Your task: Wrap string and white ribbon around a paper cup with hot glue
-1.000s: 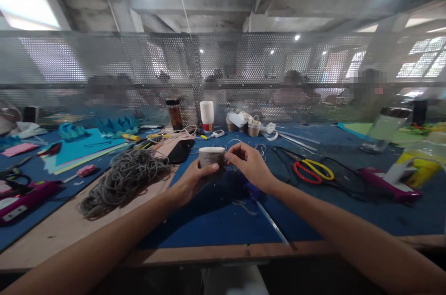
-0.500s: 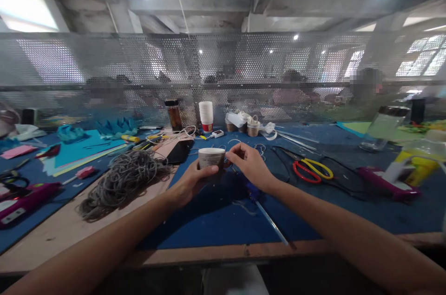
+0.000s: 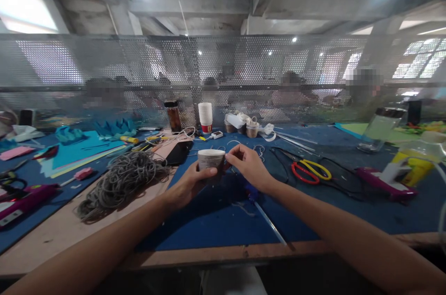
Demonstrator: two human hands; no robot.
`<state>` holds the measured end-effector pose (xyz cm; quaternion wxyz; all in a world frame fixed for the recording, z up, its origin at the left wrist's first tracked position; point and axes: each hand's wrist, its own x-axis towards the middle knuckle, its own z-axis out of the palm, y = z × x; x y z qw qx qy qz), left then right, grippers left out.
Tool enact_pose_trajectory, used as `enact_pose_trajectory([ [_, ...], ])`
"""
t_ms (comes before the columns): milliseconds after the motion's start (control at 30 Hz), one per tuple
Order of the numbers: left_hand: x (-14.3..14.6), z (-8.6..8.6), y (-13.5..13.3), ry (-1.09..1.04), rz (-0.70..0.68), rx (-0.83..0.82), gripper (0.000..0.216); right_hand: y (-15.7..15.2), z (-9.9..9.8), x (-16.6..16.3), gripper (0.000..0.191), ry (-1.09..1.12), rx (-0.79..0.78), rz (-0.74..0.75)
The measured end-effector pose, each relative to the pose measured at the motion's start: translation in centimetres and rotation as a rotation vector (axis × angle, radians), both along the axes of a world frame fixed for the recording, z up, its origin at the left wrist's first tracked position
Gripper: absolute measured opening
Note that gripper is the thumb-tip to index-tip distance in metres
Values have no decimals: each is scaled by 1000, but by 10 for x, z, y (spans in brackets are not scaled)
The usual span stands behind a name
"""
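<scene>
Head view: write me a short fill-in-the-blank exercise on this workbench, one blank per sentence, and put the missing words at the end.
The grey-sided cup is gripped by the ____ hand, with the right hand close beside it.
The scissors have one red handle and one ____ handle.
The stack of paper cups is white above and ____ at the bottom.
The tangled heap of cord is coloured ____.

Missing words: left; yellow; red; grey.
</scene>
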<state>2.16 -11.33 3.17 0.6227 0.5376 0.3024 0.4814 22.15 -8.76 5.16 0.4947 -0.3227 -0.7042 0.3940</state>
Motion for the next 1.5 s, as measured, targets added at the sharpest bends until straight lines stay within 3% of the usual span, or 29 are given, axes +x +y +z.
enact_pose_trajectory([
  [567,-4,0,0,7,-24,9,47,1,1,0,14,16,-62,18],
  [1500,-14,4,3,-45,-177,-55,46,6,-1,1,30,179,-154,241],
])
